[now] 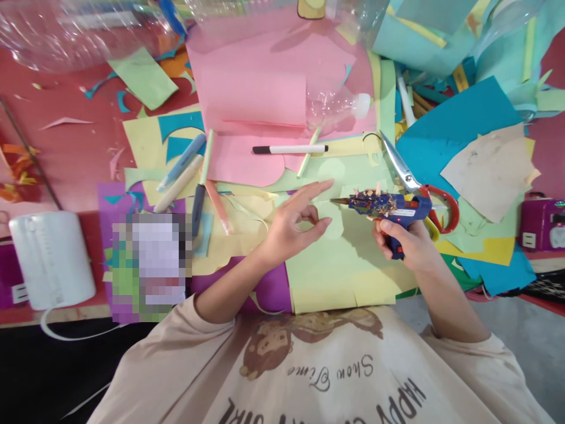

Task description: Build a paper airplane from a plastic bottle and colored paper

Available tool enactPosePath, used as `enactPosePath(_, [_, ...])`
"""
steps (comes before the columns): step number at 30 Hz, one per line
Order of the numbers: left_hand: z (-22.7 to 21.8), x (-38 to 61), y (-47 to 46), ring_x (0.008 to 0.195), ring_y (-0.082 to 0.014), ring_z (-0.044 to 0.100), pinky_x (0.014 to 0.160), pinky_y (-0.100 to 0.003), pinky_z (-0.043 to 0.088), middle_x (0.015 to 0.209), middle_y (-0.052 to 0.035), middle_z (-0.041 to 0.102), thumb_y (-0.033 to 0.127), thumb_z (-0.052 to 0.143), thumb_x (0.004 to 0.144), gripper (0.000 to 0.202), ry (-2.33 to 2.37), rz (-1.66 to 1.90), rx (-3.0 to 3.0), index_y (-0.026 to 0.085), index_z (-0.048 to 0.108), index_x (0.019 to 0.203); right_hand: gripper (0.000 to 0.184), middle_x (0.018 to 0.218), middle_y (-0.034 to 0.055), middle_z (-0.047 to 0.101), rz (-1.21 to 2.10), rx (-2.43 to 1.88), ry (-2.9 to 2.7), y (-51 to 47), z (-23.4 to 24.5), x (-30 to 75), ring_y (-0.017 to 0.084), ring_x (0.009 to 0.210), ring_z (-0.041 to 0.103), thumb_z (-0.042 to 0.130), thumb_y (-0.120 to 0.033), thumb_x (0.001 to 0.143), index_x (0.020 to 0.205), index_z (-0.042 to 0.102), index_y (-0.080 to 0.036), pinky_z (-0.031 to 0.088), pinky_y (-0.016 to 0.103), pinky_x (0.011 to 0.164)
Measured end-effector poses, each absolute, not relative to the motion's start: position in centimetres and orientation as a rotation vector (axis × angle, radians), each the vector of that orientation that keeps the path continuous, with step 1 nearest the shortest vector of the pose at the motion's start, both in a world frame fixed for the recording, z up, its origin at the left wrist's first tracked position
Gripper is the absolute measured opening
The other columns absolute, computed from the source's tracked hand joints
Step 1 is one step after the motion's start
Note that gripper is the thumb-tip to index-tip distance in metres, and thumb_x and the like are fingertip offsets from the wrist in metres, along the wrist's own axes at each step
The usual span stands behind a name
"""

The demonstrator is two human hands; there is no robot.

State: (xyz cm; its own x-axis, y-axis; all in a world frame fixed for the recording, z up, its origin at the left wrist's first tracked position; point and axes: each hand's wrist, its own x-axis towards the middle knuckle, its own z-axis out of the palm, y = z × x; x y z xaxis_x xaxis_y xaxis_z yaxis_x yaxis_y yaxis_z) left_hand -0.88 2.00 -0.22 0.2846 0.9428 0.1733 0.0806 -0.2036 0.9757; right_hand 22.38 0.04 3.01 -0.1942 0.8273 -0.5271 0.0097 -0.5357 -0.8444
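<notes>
Right fingers (397, 231) wrapped round glue gun (391, 206), over green paper (313, 262), beside scissors (409, 178) | left fingers (311, 192) loose, apparently empty, near nozzle (339, 201) | advisable: steady grip, likely-hot nozzle aimed off left fingers

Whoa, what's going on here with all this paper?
A person's right hand is holding a blue glue gun, its nozzle pointing toward the left hand. The left hand is open, fingers curved, over pale green paper. Just beyond lie a black-capped marker and a clear plastic bottle with pink paper around it. Open scissors lie beside the glue gun.
</notes>
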Motion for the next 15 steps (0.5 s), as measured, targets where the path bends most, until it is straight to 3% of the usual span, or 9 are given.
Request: enactPosePath(15, [-0.34,-0.93,1.92,0.059,-0.0011,0.056,0.054,-0.015,0.054,0.131,-0.011,0.055,0.016,0.063,0.084,0.057,0.966,1.071,1.552,0.03,0.049,0.137,0.033,0.052,-0.0036,0.054,1.756,-1.494,-0.921,-0.1,3.04,22.81,0.007,0.033,0.047,0.071,-0.044,0.077,0.064,0.055,-0.018,0.032,0.022,0.034])
